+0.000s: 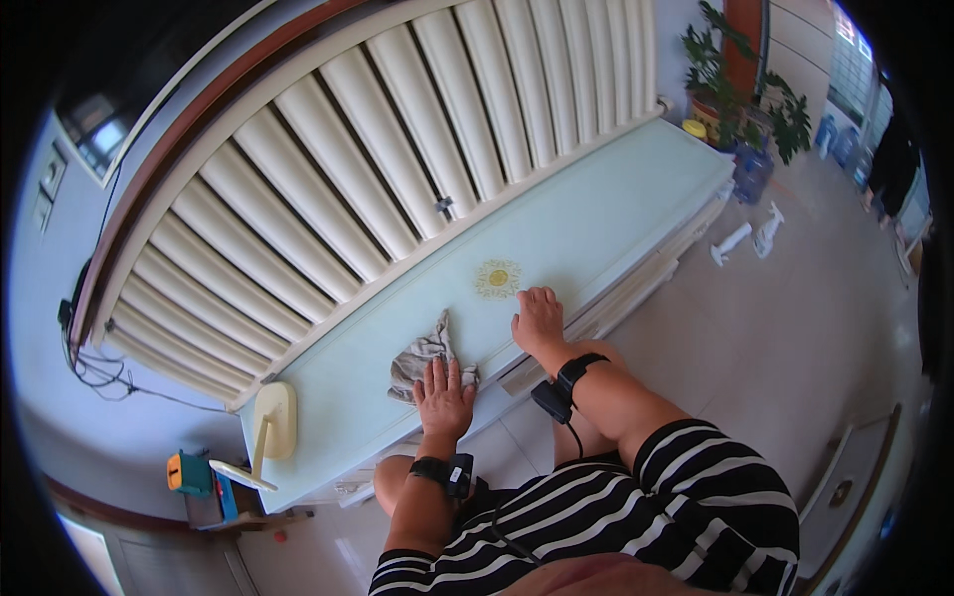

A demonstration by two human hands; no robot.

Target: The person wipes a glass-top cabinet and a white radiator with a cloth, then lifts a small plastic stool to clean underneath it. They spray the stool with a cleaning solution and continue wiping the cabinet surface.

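Note:
A long low cabinet with a pale glass top runs across in front of me. My left hand lies flat, fingers spread, over a crumpled grey patterned cloth near the cabinet's front edge. Part of the cloth is hidden under the palm, and one corner sticks out towards the back. Further right, my right hand rests on the glass with its fingers bent downward. Nothing shows in it, though its underside is hidden. Just beyond those fingertips is a round gold floral motif on the top.
A cream column radiator stands along the cabinet's back edge. The left end bears a cream desk lamp. On the floor at right lie white bottle-like objects, near a large blue water jug and a potted plant. Cables hang at left.

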